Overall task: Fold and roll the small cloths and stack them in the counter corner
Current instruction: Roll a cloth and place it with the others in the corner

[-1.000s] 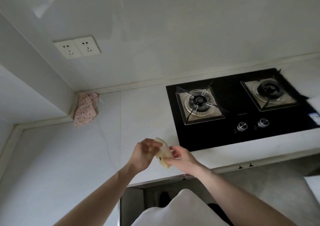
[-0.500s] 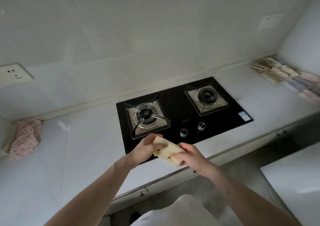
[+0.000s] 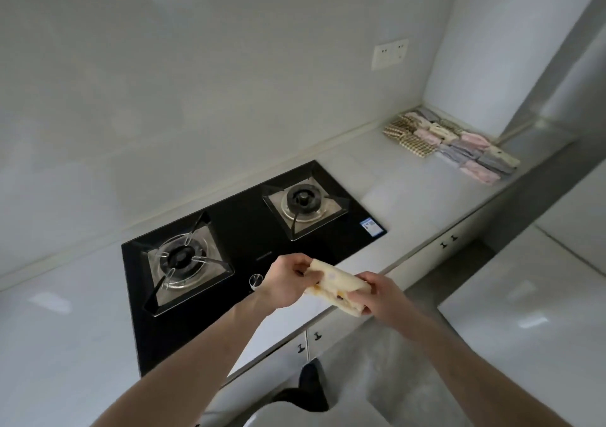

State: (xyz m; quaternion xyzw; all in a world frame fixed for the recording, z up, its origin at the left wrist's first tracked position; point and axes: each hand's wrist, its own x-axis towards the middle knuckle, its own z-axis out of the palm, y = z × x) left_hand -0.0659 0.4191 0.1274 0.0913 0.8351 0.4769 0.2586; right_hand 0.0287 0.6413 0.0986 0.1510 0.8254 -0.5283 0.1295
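White glossy counter [image 3: 423, 177] is carrying a black glass hob [image 3: 249, 230]. Above its front edge, the left hand [image 3: 284, 281] and right hand [image 3: 380, 295] are pinching a soft cream rolled cloth [image 3: 334, 285], fingers partly hiding it. Folded cloths [image 3: 451, 143] are lying blurred in the far corner.

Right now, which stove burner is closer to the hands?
The left burner, beside the left hand. The right burner sits farther back, toward the stacked cloths.

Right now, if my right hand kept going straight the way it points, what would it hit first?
Probably the left hand: the right hand points left along the cloth both hold. Past it lies the hob, though depth is unclear.
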